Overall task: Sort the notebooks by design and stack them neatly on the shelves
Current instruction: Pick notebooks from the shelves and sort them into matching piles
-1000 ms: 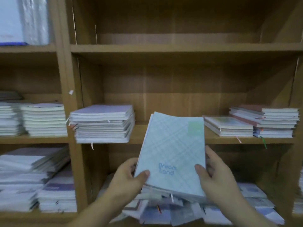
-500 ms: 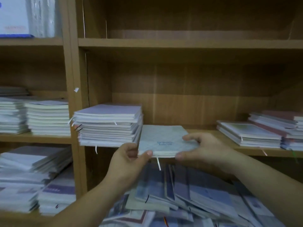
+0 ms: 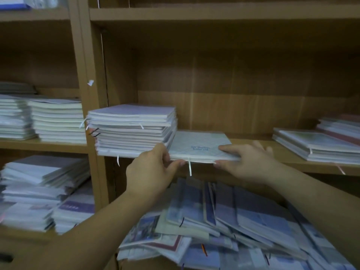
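Head view: we see the pale blue checked notebook lying flat on the middle shelf, just right of the tall lilac-topped stack. Left hand pinches its near left corner. Right hand grips its near right edge, fingers on top. A loose heap of notebooks lies below.

- Dim, warm indoor light tints the wooden shelf unit orange-brown; it seems to come from behind the camera.
- Deep shadow fills the back of the bay at 12 o'clock, under the upper shelf board.
- The tall notebook stack at 10 o'clock is the brightest area, with no glare.
- Lettering on the pale blue notebook at centre is soft.
- The loose notebook pile at 5 o'clock and the lower stacks at 8 o'clock are smeared by motion blur.
- Shelf lines bow toward the edges.
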